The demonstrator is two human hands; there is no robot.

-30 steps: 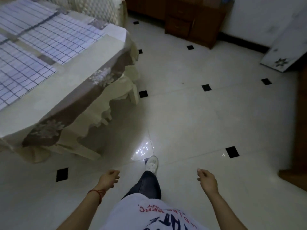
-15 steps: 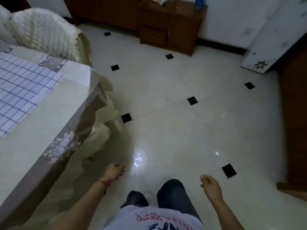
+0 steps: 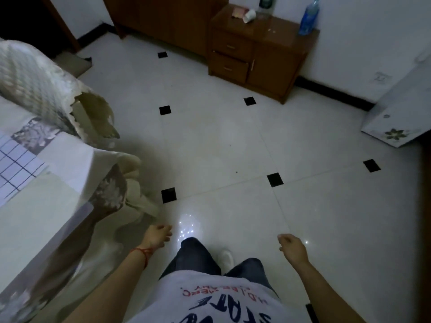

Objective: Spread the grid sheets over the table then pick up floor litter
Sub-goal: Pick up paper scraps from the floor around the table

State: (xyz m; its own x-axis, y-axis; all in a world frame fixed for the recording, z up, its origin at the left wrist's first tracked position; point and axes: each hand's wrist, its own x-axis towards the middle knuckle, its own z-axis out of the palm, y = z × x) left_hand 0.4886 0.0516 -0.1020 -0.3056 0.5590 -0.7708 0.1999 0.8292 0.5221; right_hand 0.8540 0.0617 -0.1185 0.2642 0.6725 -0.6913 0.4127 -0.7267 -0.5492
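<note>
I see my left hand (image 3: 156, 236) low in the frame, left of centre, fingers loosely curled and holding nothing, and my right hand (image 3: 292, 249) at lower right the same way, both hanging over the white tiled floor (image 3: 233, 141). A grid sheet (image 3: 17, 166) lies flat on the table (image 3: 42, 206) at the left edge of the frame, and one small dark speck (image 3: 236, 172) sits on the floor near the middle, well apart from both hands. A wooden cabinet (image 3: 258, 54) stands against the wall at top centre with a blue bottle (image 3: 307, 17) on it.
</note>
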